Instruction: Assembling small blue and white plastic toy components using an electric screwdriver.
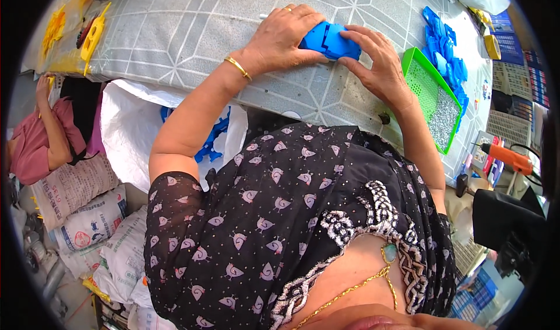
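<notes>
Between my two hands is a blue plastic part, held just above the patterned grey tablecloth; a dark stepped seam runs across its top. My left hand grips its left end, thumb along the near side and fingers over the far side. The right end is pinched by the thumb and fingers of my right hand. A thin white stick-like piece shows beside my left hand. To the right of my right hand lies a green tray with many small silvery pieces in one section.
Blue plastic pieces are heaped beyond the tray. Yellow parts lie at the table's far left. A white sack with blue parts hangs open below the table edge. An orange power screwdriver is at right. Another person's arm shows at left.
</notes>
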Action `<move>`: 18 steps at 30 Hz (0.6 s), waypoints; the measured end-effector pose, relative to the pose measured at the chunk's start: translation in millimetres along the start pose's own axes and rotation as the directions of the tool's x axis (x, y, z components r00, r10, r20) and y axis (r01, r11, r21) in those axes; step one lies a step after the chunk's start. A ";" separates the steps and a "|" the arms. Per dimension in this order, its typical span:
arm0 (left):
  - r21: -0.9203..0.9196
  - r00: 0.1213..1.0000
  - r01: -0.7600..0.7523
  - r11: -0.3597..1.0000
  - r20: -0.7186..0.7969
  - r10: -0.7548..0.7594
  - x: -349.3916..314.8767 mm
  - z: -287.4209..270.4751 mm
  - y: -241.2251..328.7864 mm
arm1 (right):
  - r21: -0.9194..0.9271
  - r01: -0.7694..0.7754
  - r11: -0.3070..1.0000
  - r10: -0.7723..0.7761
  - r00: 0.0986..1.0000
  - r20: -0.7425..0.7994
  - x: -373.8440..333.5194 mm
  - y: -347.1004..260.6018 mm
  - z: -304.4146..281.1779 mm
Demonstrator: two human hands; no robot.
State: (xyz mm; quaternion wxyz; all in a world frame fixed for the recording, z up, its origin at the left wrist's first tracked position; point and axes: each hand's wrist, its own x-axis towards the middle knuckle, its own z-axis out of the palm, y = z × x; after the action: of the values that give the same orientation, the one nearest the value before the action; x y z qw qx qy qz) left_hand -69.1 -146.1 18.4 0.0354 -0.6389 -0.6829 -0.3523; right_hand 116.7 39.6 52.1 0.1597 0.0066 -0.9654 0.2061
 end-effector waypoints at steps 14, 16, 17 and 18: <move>-0.027 0.999 0.013 1.000 -0.051 -0.014 -0.5 8.7 2.0 | -0.134 0.145 0.980 -0.138 0.989 0.060 7.2 3.9 -12.3; -0.051 0.998 -0.009 0.999 -0.064 0.005 -0.9 9.2 0.9 | -0.142 0.169 0.975 -0.161 0.985 0.066 9.1 6.8 -13.0; -0.051 0.998 -0.008 0.999 -0.063 0.005 -1.1 9.6 0.9 | -0.150 0.193 0.970 -0.184 0.980 0.072 9.4 8.2 -13.5; -0.046 0.998 -0.002 0.999 -0.069 -0.001 -1.1 9.7 1.1 | -0.150 0.194 0.969 -0.185 0.980 0.071 9.7 9.9 -13.5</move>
State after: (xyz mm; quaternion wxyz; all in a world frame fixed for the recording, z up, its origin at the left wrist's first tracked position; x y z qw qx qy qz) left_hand -64.0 -142.0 11.0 0.0442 -0.6272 -0.6728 -0.3898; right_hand 110.8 54.5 62.9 0.1513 0.0922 -0.9776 0.1135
